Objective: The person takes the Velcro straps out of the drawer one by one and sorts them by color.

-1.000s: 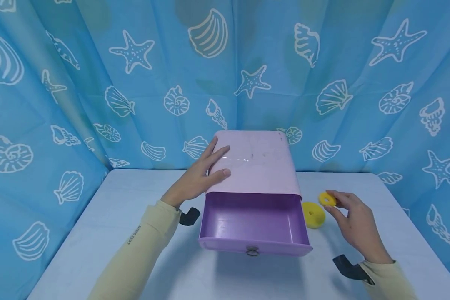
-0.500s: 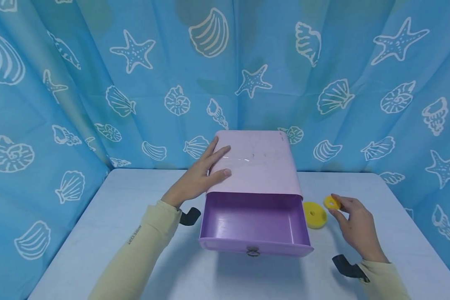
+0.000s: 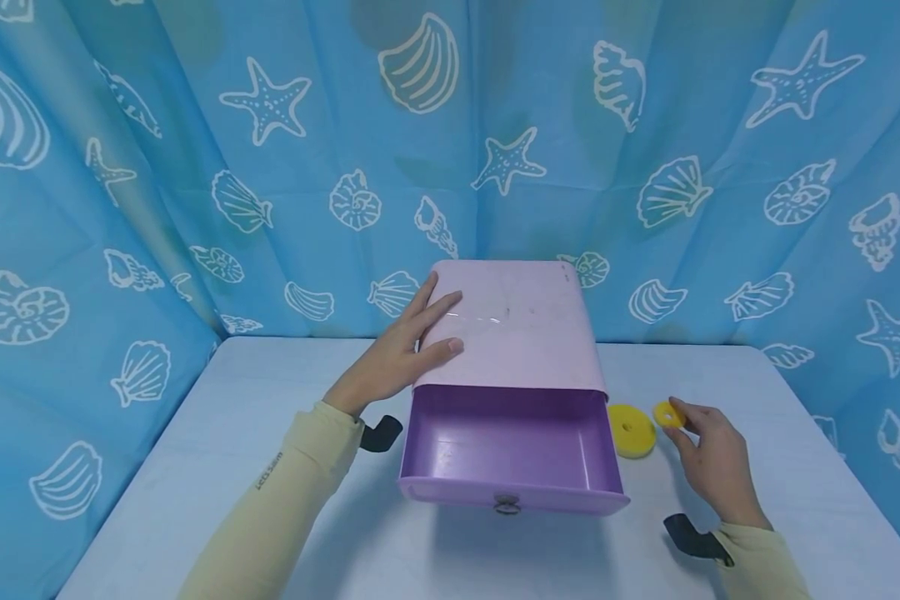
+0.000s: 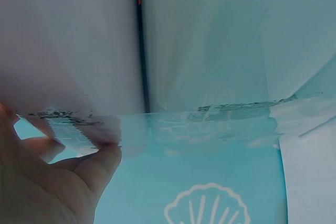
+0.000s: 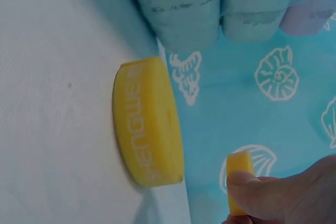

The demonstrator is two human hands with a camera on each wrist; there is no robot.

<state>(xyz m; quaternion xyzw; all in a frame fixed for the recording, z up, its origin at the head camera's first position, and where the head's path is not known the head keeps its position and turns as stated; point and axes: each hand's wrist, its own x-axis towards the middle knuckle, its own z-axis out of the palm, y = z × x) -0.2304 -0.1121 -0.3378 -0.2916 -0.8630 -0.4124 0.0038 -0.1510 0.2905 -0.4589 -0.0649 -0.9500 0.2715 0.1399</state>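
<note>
A pink-topped drawer cabinet (image 3: 517, 325) stands at the middle back of the table, its purple top drawer (image 3: 525, 433) pulled out with nothing inside. My left hand (image 3: 390, 358) rests on the cabinet's left top edge, fingers spread; in the left wrist view its thumb and fingers (image 4: 107, 161) touch the casing beside clear tape. Right of the drawer, my right hand (image 3: 716, 458) pinches a small yellow ring (image 3: 662, 415) between thumb and fingers. Beside it, a larger thick yellow disc (image 3: 633, 432) with a small centre hole and white lettering on its side lies on the table.
In the right wrist view, pale green cabinet tiers (image 5: 178, 3) bound with clear tape appear above the disc. A round metal pull (image 3: 507, 504) sits on the drawer front. A blue shell-patterned curtain (image 3: 307, 208) hangs behind the white table (image 3: 270, 367).
My right hand has moved slightly right and toward me with the small yellow ring, away from the cabinet. My left hand has stayed on the cabinet.
</note>
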